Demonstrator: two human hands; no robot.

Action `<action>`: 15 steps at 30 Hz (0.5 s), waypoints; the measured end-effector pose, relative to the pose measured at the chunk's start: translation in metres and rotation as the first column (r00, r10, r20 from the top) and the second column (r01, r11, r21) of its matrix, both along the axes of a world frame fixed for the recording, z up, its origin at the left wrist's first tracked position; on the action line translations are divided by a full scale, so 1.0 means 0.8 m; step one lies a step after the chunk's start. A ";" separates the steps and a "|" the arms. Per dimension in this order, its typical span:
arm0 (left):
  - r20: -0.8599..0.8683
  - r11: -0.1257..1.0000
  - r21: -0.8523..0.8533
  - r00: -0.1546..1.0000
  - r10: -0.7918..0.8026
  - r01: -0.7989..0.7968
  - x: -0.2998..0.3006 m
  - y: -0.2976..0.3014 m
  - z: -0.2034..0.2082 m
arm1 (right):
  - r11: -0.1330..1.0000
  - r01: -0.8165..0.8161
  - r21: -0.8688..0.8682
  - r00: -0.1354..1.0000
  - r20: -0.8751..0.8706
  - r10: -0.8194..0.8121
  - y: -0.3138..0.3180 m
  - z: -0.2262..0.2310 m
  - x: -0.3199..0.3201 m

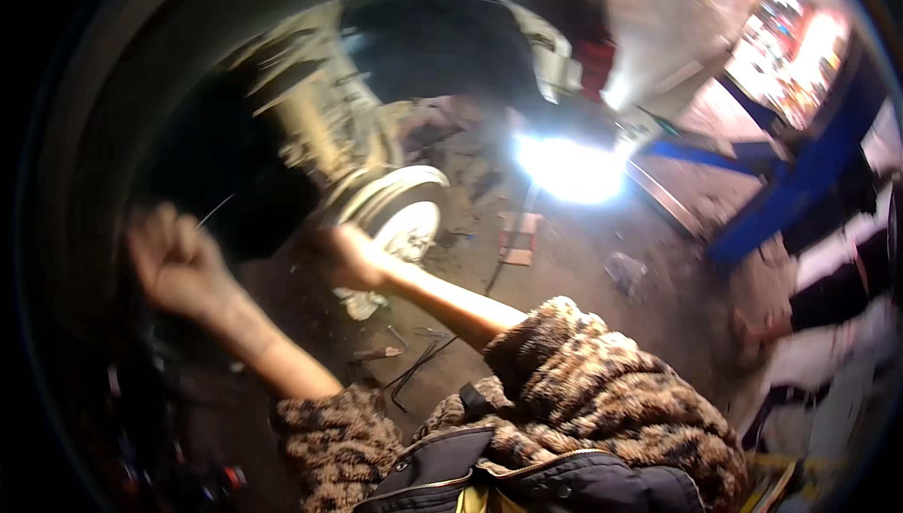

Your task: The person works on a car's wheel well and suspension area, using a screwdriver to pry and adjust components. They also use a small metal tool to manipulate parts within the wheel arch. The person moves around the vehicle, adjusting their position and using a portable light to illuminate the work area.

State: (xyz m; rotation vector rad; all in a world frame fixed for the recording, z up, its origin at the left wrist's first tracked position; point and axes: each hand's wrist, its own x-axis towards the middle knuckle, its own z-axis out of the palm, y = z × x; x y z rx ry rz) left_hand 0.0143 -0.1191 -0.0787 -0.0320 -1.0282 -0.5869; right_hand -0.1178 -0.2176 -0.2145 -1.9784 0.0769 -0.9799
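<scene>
My left hand (179, 264) is raised at the left, beside the dark inside of a vehicle's wheel arch (103, 137). Its fingers are curled closed, and a thin light rod (216, 209) sticks out from them. Right of it, my right hand (350, 254) is closed just in front of the wheel hub with its round brake drum (411, 231). Shadow and blur hide its fingertips and whatever they grip. Above the drum, a dusty, pale suspension part (320, 127) rises into the arch.
A bright work lamp (574, 170) glares on the floor, its cable running toward me. Nearby lie a small reddish frame-like piece (518, 237), crumpled clear plastic (626, 273) and dark bent rods (414, 372). A blue metal lift post (800, 184) stands at the right, near another person's foot (760, 330).
</scene>
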 end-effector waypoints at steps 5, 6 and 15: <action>0.118 0.953 0.024 0.948 0.296 -0.301 -0.019 0.017 0.024 | 0.997 0.028 0.076 0.999 -0.022 -0.026 0.015 0.016 -0.016; 0.108 0.939 0.011 0.934 0.342 -0.345 -0.027 0.017 0.027 | 0.996 0.039 0.084 0.999 0.011 -0.040 0.018 0.027 -0.018; 0.570 0.832 0.104 0.718 0.399 -0.545 0.095 0.047 0.009 | 1.000 -0.020 -0.011 0.882 0.471 0.023 0.055 0.158 0.032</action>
